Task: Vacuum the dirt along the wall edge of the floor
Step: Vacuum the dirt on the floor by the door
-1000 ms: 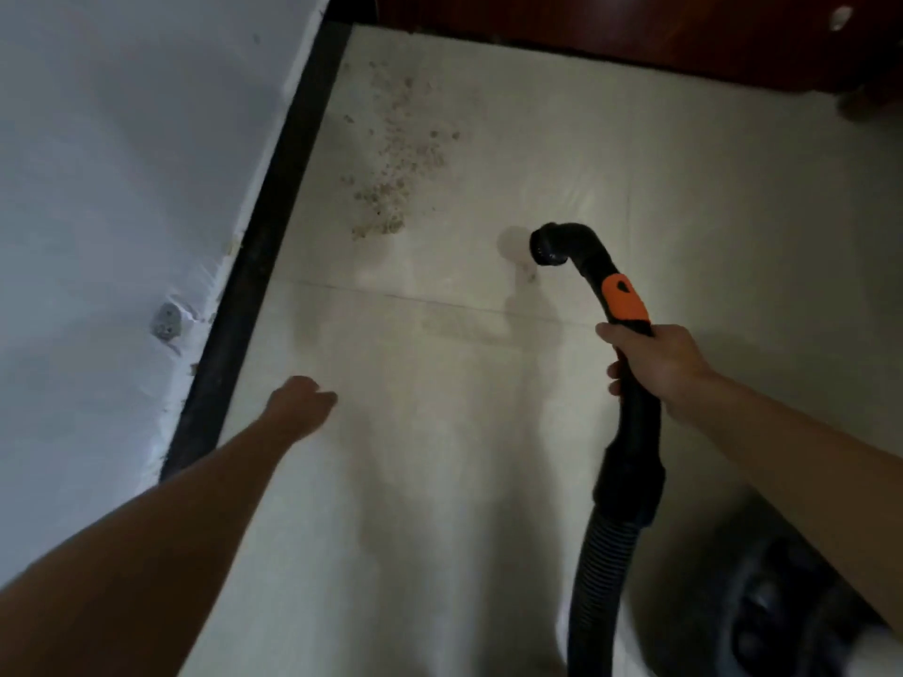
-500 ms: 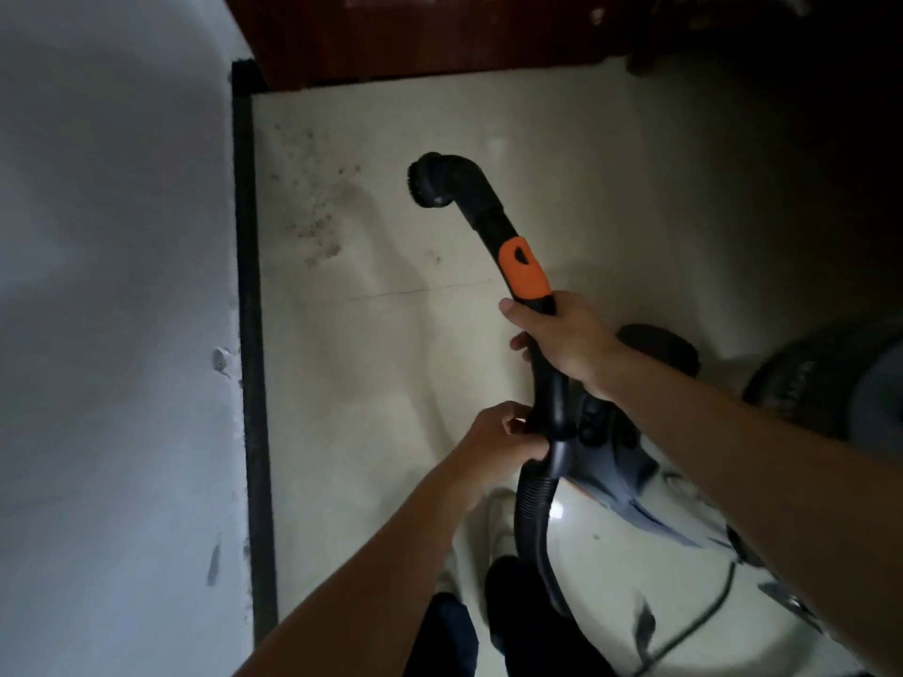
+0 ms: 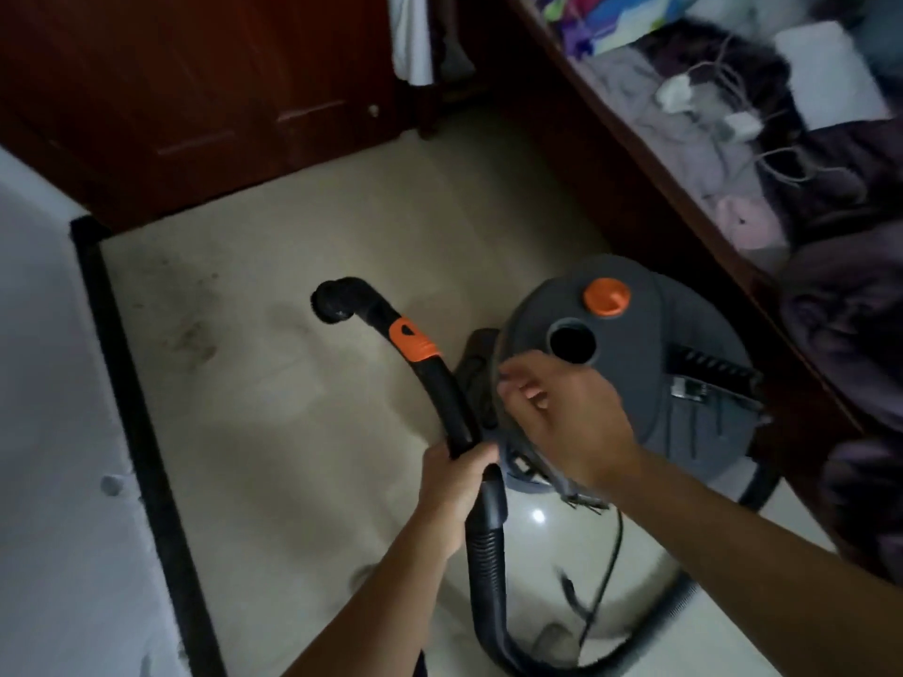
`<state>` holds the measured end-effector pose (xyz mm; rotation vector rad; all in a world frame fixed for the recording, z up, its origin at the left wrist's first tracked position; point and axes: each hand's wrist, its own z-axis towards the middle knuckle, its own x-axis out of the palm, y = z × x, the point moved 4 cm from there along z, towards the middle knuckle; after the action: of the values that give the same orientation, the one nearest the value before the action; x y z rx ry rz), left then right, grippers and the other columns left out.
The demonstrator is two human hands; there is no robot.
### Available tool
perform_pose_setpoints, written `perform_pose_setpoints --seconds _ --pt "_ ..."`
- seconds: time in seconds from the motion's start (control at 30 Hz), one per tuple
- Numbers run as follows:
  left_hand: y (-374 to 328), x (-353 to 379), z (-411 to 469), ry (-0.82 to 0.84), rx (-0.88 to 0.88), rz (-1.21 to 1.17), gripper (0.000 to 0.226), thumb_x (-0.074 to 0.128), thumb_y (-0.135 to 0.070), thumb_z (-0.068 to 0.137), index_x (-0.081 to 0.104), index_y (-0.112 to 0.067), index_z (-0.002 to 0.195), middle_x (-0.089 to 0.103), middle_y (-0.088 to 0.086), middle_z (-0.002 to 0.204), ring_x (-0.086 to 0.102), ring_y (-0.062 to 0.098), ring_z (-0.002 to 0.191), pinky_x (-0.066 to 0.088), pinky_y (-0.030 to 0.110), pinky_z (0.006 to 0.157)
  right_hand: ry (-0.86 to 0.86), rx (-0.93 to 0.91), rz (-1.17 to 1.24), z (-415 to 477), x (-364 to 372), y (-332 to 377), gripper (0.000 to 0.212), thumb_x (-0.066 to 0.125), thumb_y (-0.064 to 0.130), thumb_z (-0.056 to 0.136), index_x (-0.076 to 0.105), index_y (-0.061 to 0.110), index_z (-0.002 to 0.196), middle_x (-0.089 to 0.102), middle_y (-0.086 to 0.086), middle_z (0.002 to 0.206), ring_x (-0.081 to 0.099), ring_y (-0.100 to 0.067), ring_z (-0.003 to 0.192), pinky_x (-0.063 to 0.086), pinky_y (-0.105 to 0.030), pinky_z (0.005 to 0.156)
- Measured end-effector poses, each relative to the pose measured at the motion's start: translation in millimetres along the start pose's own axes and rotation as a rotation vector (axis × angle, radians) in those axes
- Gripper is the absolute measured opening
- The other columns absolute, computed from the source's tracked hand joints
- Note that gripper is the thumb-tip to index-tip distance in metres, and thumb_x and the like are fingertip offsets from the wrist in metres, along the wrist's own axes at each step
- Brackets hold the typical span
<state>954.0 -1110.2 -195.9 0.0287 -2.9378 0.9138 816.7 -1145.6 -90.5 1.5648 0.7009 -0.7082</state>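
Risks first. Dirt (image 3: 190,334) is a dark speckled patch on the tile floor (image 3: 293,456), just beside the black baseboard (image 3: 122,383) at the foot of the white wall (image 3: 44,408), near the corner by the wooden door (image 3: 195,90). Brush nozzle (image 3: 332,305) is raised off the floor and apart from the patch, mouth turned toward it. Likely trouble: only the left hand (image 3: 457,473) is on the wand (image 3: 436,383), and low down, at the joint w/ the corrugated hose (image 3: 483,554). The nozzle end thus has a long lever and could wobble, knock the baseboard, or flick grit outward instead of lifting it. Power cord (image 3: 606,574) lies loose on the floor by the hose. A reach toward the wall could snag it or drag the canister vac (image 3: 684,408), which sits close to the bed frame (image 3: 674,212). Round open port (image 3: 572,342) on the lid, by the orange knob (image 3: 606,296): if it vents air, prob. scatters fine dust. Can't tell if the motor is on. Room is dim, so leftover grit is easy to miss. Hands: left hand has its fingers wrapped fully round the wand's lower end in a firm fist, forearm reaching fwd from bottom centre. Right hand (image 3: 562,412) is over the canister's near edge, back of hand up, fingers loosely bent and spread, nothing in them as far as blur allows. Contact w/ lid unclear.
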Motion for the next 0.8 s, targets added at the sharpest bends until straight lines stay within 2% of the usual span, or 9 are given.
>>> perform_pose_setpoints --seconds 0.07,0.13,0.17,0.23,0.33,0.37,0.43,0.63,0.8 --pt "7.1 23.2 -5.3 -0.097 -0.020 -0.071 0.013 0.076 -0.015 0.073 0.064 -0.011 0.078 0.063 0.003 0.062 0.061 0.018 0.057 0.047 0.027 0.055 -0.098 -0.018 -0.067 -29.2 -32.7 -27.8 0.016 0.064 0.025 0.088 0.070 0.019 0.102 0.072 0.004 0.090 0.069 -0.016 0.078 0.058 -0.039 0.065" --pt "11.5 44.3 -11.8 -0.157 -0.019 -0.130 0.018 0.079 -0.020 0.077 0.066 -0.010 0.084 0.067 0.005 0.071 0.066 0.023 0.068 0.053 0.033 0.065 -0.183 0.024 -0.200 -49.5 -60.2 -64.4 0.020 0.071 0.021 0.085 0.069 0.018 0.105 0.068 -0.001 0.100 0.066 -0.023 0.089 0.057 -0.040 0.064" --pt "12.5 54.3 -14.7 -0.173 -0.014 -0.156 0.025 0.081 -0.024 0.076 0.066 -0.009 0.089 0.070 0.007 0.078 0.068 0.025 0.075 0.056 0.037 0.072 -0.206 0.067 -0.262 -53.6 -70.3 -86.3 0.028 0.073 0.021 0.083 0.067 0.015 0.110 0.065 -0.005 0.109 0.062 -0.029 0.099 0.057 -0.044 0.069" --pt "12.4 73.2 -18.4 -0.201 0.014 -0.160 0.036 0.086 -0.029 0.071 0.069 -0.009 0.095 0.074 0.009 0.089 0.071 0.027 0.084 0.057 0.041 0.082 -0.162 0.203 -0.335 -48.8 -82.5 -131.8 0.047 0.068 0.030 0.087 0.058 0.012 0.129 0.055 -0.014 0.132 0.048 -0.036 0.124 0.048 -0.054 0.093" --pt "10.9 90.7 -20.4 -0.291 0.071 -0.087 0.037 0.089 -0.028 0.066 0.070 -0.010 0.093 0.075 0.007 0.091 0.070 0.025 0.085 0.057 0.039 0.083 0.013 0.318 -0.429 -32.9 -77.6 -180.6 0.065 0.028 0.058 0.098 0.027 0.021 0.152 0.029 -0.013 0.157 0.019 -0.033 0.146 0.019 -0.054 0.117" --pt "9.6 92.5 -19.2 -0.321 0.082 -0.066 0.036 0.089 -0.027 0.066 0.070 -0.010 0.091 0.074 0.007 0.091 0.070 0.024 0.084 0.057 0.038 0.081 0.035 0.299 -0.459 -28.7 -72.1 -188.2 0.068 0.016 0.061 0.098 0.020 0.023 0.154 0.025 -0.012 0.159 0.016 -0.032 0.147 0.014 -0.054 0.118" --pt "6.7 93.3 -16.4 -0.345 0.085 -0.060 0.034 0.089 -0.023 0.067 0.069 -0.009 0.090 0.073 0.009 0.091 0.069 0.026 0.084 0.056 0.036 0.079 0.016 0.268 -0.485 -22.3 -64.8 -195.8 0.068 0.009 0.061 0.096 0.017 0.026 0.154 0.024 -0.012 0.159 0.015 -0.033 0.147 0.011 -0.055 0.118" --pt "-22.9 91.4 3.9 -0.367 0.038 -0.132 0.037 0.090 -0.022 0.065 0.069 -0.007 0.091 0.074 0.014 0.092 0.070 0.034 0.089 0.056 0.051 0.087 0.049 0.272 -0.476 27.1 -65.1 -188.9 0.068 0.007 0.063 0.094 0.013 0.029 0.153 0.022 -0.011 0.159 0.015 -0.033 0.147 0.013 -0.056 0.119" --pt "-79.1 79.3 45.6 -0.389 0.088 -0.131 0.035 0.090 -0.025 0.064 0.067 -0.008 0.085 0.073 0.011 0.087 0.070 0.032 0.085 0.057 0.049 0.085 0.025 0.277 -0.474 93.0 -58.3 -172.1 0.069 0.009 0.063 0.094 0.014 0.027 0.153 0.021 -0.013 0.159 0.014 -0.033 0.147 0.011 -0.055 0.119"
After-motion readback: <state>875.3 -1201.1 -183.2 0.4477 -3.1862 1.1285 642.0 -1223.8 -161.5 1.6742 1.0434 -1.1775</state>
